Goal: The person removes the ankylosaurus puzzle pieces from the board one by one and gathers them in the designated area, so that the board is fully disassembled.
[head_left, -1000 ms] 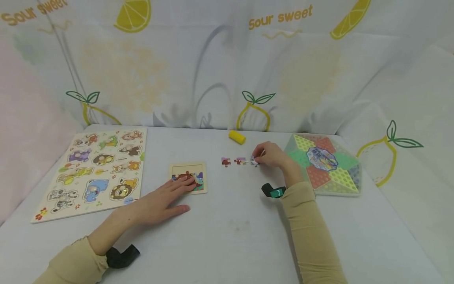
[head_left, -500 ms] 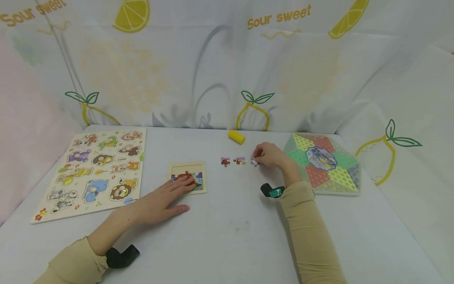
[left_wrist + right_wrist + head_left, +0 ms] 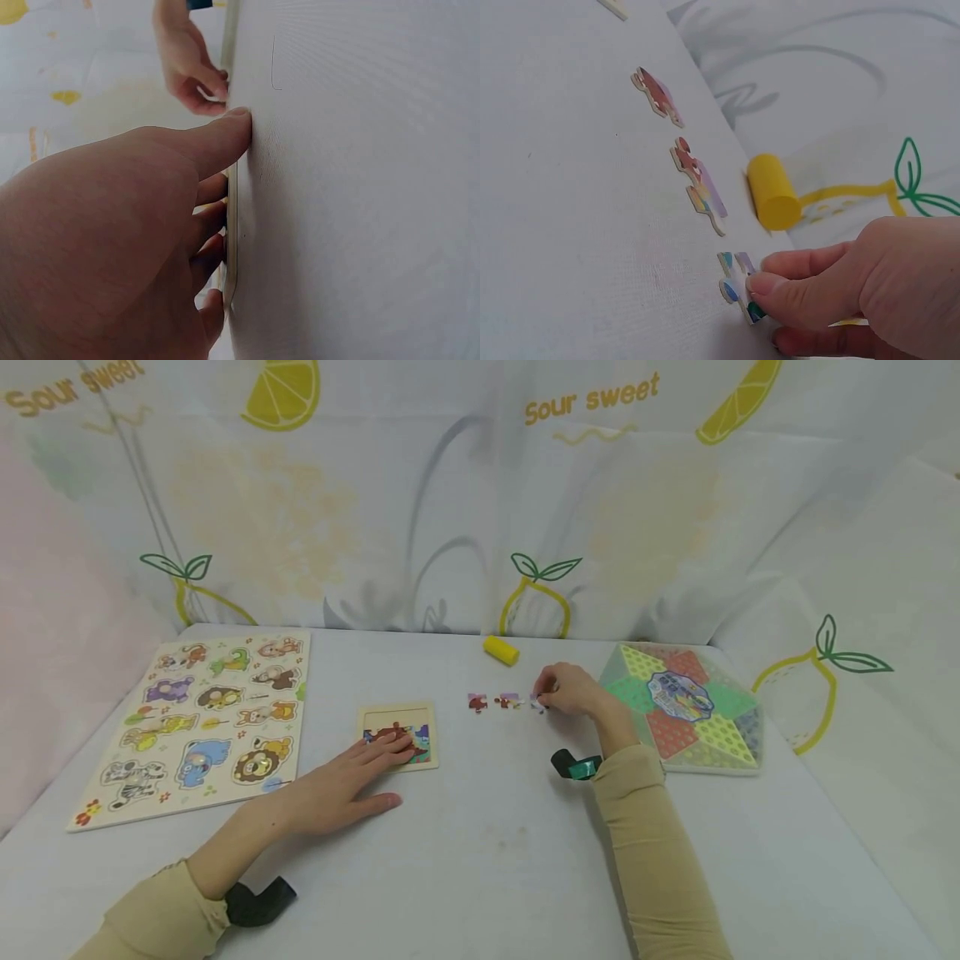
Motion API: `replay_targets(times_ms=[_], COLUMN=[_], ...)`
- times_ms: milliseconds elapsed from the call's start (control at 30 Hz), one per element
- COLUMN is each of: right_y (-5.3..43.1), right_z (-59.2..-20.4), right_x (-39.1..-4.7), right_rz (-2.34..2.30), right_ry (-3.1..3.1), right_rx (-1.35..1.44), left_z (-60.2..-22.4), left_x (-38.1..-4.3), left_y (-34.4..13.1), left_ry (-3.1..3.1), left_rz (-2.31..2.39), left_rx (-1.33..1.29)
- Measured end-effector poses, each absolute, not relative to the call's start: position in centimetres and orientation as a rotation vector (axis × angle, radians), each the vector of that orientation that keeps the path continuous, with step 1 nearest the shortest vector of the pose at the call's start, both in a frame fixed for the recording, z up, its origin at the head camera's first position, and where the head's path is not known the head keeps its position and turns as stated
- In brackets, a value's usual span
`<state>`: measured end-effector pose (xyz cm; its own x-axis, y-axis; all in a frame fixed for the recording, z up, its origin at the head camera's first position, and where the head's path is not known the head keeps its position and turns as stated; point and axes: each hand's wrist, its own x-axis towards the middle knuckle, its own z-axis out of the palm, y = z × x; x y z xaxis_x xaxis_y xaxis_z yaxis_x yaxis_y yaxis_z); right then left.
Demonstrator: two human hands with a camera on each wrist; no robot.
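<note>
My left hand (image 3: pixel 330 789) lies with extended fingers over the lower part of a small wooden jigsaw tray (image 3: pixel 399 714). Its fingertips rest on the partly filled red, blue and green picture, while the thumb touches the tablecloth. To the right, three loose jigsaw pieces lie in a row. The reddish-brown end piece (image 3: pixel 656 96) and the brown and purple middle piece (image 3: pixel 697 184) stand apart from my hands. At the row's right end, my right hand (image 3: pixel 576 689) pinches the white, blue and purple puzzle piece (image 3: pixel 736 281) by its edge, thumb on its face.
A large animal peg puzzle board (image 3: pixel 213 714) lies at the left. Behind the loose pieces is a yellow cylinder (image 3: pixel 501 650). A colourful hexagonal box (image 3: pixel 678 706) sits close beside the right forearm. A lemon-print curtain (image 3: pixel 465 502) hangs behind the table.
</note>
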<state>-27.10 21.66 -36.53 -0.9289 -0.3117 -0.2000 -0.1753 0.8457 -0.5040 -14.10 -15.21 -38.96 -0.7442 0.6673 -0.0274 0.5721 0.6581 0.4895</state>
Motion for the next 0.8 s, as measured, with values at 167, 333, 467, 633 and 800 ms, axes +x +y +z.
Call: replay_targets(times_ms=[167,333,467,633,800], right_y=[21.7,21.7,21.7,21.8,21.7], right_z=[-36.5,-36.5,-36.3,-36.2,-36.1], right_x=[-27.1,-27.1,-27.1,-27.2,-27.1], right_rz=[-0.751,-0.788,-0.802,-0.806,-0.801], right_ry=[2.736,2.727,2.731,2.729,2.701], right_rx=[-0.363,-0.353,-0.363,-0.37,-0.357], left_z=[-38.9,-39.0,-38.9,-38.4,-37.5], left_x=[-14.1,-14.2,-14.4,-14.7,-14.4], left_y=[-15.2,-15.1,-15.2,-15.5,-16.4], left_ry=[2.671,2.674,2.671,2.709,2.75], left_rz=[0.682,0.692,0.734,0.754,0.629], left_rx=[1.009,1.01,0.971,0.999,0.997])
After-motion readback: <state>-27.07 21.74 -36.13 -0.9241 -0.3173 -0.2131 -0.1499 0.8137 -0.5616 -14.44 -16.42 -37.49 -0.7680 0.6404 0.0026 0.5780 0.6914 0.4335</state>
